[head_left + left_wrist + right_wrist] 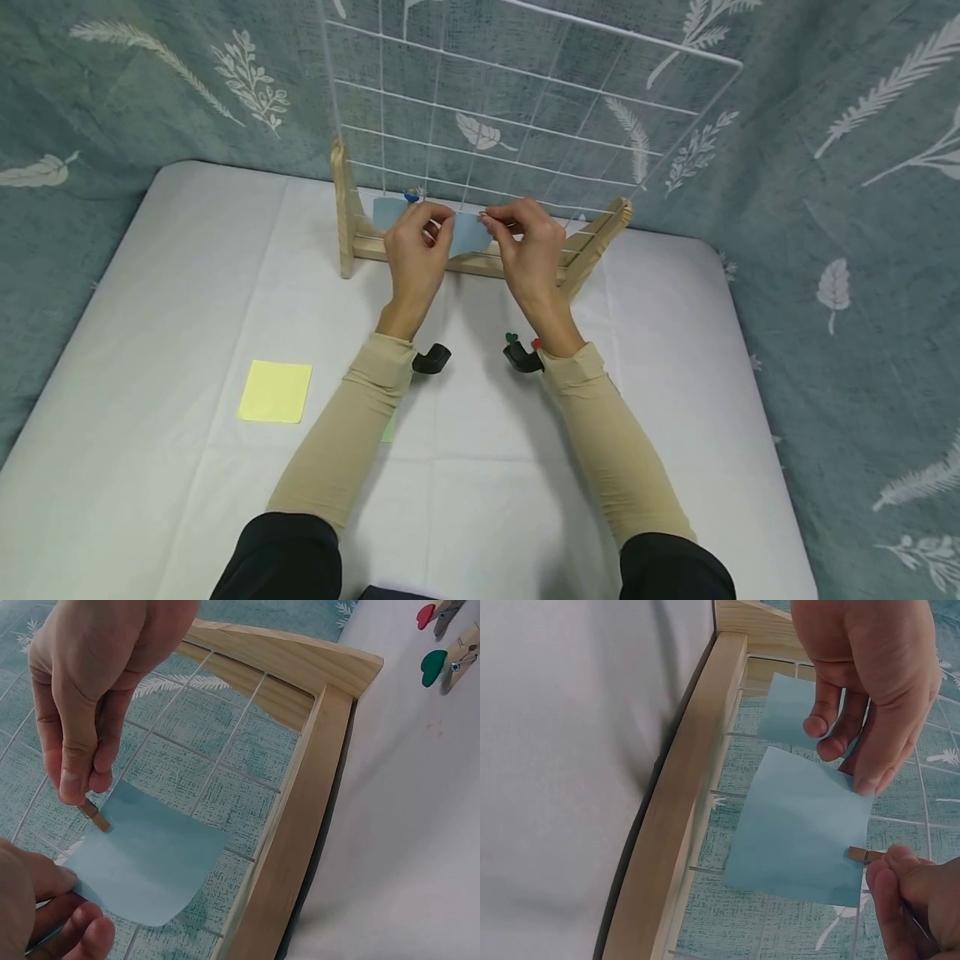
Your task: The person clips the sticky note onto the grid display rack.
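Observation:
My left hand [418, 254] pinches the upper corner of a light blue paper note [799, 832] between thumb and finger. In my right hand [532, 250] is a small wooden clothespin [859, 853], its tip over the note's top edge near the other corner. The note lies against a white wire grid [217, 761]. A second blue note [784, 712] hangs on the grid to the left, partly behind my left hand, with a blue-topped clip [411, 196] at its upper edge. The clothespin's rear end is hidden by my right fingers.
A wooden stand [342, 208] holds the grid upright at the table's back. On the white tablecloth [187, 483] lie a yellow note [275, 392], a green note [389, 429] mostly under my left sleeve, and clothespins with a green heart [433, 667] and a red heart [425, 615].

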A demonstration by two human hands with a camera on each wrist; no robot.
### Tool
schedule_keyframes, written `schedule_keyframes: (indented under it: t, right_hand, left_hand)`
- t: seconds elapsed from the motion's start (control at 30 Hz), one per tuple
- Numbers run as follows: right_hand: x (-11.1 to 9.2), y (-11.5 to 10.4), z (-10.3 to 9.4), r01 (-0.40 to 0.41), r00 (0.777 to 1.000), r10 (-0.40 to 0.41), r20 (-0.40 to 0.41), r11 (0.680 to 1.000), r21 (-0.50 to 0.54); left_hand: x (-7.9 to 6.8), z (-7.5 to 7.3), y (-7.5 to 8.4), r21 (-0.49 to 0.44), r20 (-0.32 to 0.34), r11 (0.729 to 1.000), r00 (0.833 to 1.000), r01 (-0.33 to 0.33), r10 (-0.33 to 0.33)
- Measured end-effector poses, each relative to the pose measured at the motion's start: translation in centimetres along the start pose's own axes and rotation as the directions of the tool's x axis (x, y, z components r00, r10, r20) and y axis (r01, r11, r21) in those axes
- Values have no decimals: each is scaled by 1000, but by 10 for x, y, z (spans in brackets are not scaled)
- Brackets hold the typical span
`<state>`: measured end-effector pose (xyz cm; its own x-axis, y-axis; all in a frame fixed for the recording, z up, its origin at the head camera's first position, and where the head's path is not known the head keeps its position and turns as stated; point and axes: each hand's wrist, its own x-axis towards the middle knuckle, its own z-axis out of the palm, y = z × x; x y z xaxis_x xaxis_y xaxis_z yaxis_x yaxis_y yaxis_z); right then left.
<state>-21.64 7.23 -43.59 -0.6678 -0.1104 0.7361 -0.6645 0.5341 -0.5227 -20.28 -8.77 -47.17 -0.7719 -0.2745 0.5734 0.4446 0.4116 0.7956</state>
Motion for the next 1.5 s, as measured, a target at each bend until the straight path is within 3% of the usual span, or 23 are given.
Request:
schedule_keyframes:
  t: [0.27,0.5,0.7,1.0,1.5]
  right_hand:
    - [2,-1,-1,-16,1000,16,-2,1000,-15]
    - [4,-4,-4,-51,998,51,45,999,-13]
    - [1,-4,-5,-29,997,33,72,998,-61]
    - [-5,-1,-4,18,999,-16,37,998,-52]
    - [-14,0,-16,-46,998,46,-35,999,-7]
  left_hand:
    - [1,1,1,-7,2,1000,1000,-9,9]
    - [2,0,3,-6,4,1000,1000,4,-4]
    - [0,0,2,9,6,1000,1000,2,-2]
    - [-2,-1,2,28,-5,999,1000,-25,25]
    - [-3,0,4,43,-77,998,996,-40,43]
